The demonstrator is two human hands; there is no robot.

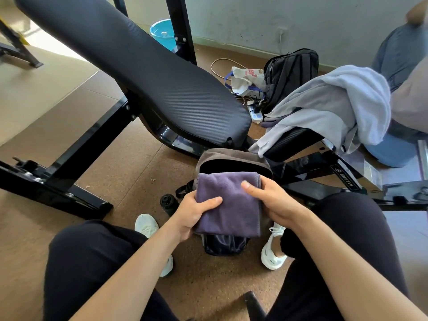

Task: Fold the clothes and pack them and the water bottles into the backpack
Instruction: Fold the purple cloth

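Folded purple cloth (229,202), judged soft, light and floppy, gripped at its side edges by left hand (194,213) and right hand (271,200), thumbs on top, above open backpack (231,156)

Speckled brown cork-like floor (129,163) under me, mid-frame. A big black padded bench cushion with a ribbed texture (162,72) slants from upper left to centre, sitting on a glossy black steel frame (92,140). A scuffed pale grey-green wall (254,17) runs across the top right, with a turquoise plastic bucket (159,33) at top centre. I've got bright daylight washing the floor at upper left.
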